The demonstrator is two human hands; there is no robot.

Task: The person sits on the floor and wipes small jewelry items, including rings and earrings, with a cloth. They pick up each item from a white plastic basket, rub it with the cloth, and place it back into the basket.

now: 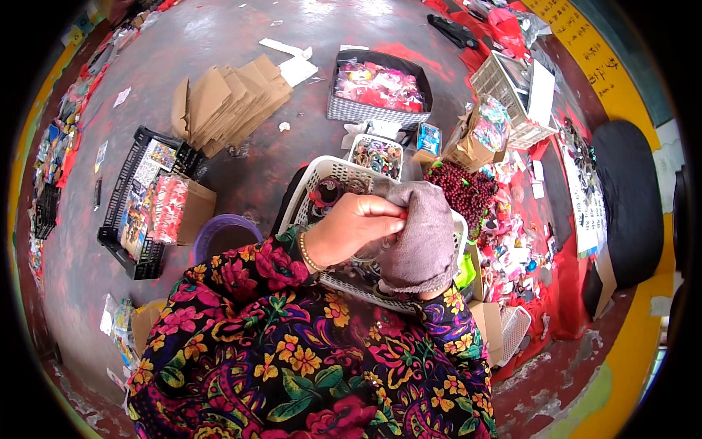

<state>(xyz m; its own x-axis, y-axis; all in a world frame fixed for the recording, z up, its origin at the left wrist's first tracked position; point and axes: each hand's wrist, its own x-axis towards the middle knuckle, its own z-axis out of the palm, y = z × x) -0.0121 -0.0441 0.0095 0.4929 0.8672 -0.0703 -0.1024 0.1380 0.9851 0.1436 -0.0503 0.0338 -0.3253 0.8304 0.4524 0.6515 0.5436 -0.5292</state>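
My left hand (352, 227), with a beaded bracelet at its wrist, pinches the upper edge of a greyish-mauve cloth (417, 245) that is shaped like a soft cap. My right hand is inside this cloth; only a bit of my right wrist (433, 293) shows below its hem, and the fingers are hidden. Under both hands stands a white plastic basket (311, 175). Inside it, left of the cloth, are dark and reddish round items (327, 192), partly covered by my left hand.
Beyond the basket are a small tray of hair ties (376, 156) and a bin of packaged goods (380, 110). Dark red beads (468, 192) lie on the right. Leftward stand a purple tub (223, 228), a black crate (121, 208) and folded cardboard (232, 99).
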